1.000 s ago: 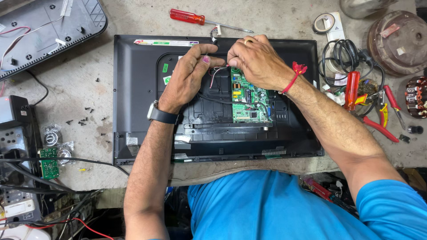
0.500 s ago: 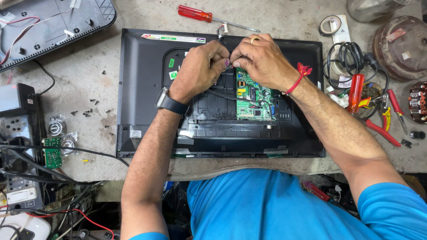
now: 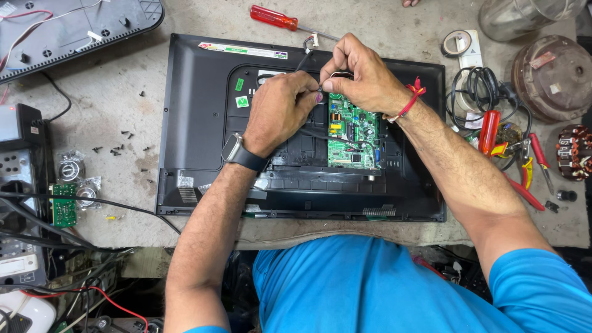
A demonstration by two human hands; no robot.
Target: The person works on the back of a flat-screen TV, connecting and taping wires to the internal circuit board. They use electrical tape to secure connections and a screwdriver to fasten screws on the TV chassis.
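Observation:
A black flat-screen set point(image 3: 197, 123) lies face down on the bench with its back opened, showing a green circuit board point(image 3: 351, 139). My left hand point(image 3: 277, 111), with a dark watch on the wrist, and my right hand point(image 3: 361, 74), with a red thread on the wrist, meet just above the board's top edge. Both pinch a thin black wire point(image 3: 303, 60) that runs up to a small white connector point(image 3: 309, 41). The fingertips hide the spot where the wire meets the board.
A red-handled screwdriver point(image 3: 274, 17) lies beyond the set. Red pliers point(image 3: 524, 179), coiled black cable point(image 3: 481, 86), a tape roll point(image 3: 456, 44) and a brown round casing point(image 3: 549, 77) crowd the right. A removed black cover point(image 3: 74, 31), loose screws point(image 3: 123, 145) and a small green board point(image 3: 63, 206) are left.
Both hands have drawn together at the board's top edge and closed on the wire. The view has shifted slightly, so the set sits lower in the frame.

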